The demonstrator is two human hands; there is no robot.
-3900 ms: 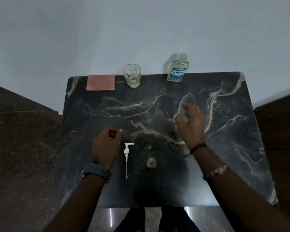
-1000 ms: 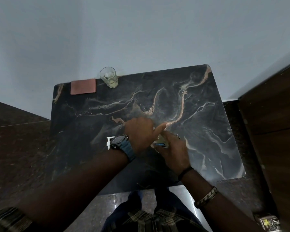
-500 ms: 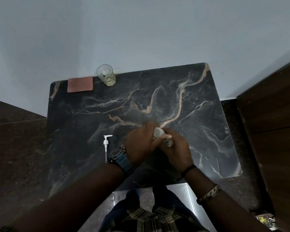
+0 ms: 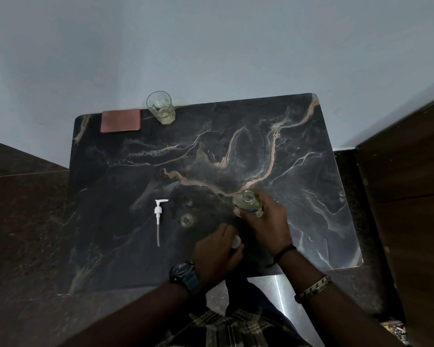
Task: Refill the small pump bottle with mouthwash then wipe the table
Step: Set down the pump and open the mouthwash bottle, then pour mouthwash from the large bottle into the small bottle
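Dark marble streaked with pale and copper veins forms the bench (image 4: 298, 136), set against a plain grey-blue wall and flanked by dark stone and a wooden panel at right. A person in a plaid shirt leans over it. The right hand (image 4: 267, 221) is wrapped around the mouthwash bottle (image 4: 247, 204), its neck uncapped and open, holding it near the front right of the bench with the blue label partly hidden under the fingers (image 4: 261, 196). The left hand (image 4: 216, 254), a dark watch on its wrist, is curled around the white cap (image 4: 236, 241), just beside the right hand and close to the front edge. Left of both hands, the small pump bottle (image 4: 186, 219) stands clear and open-mouthed on the marble, seen from above. Its white pump head (image 4: 159, 212) lies flat just beside it, the dip tube pointing toward the front edge. At the back edge a drinking glass (image 4: 160, 107) holding a little pale liquid stands touching or nearly touching a folded reddish cloth (image 4: 120, 120), well apart from the hands.
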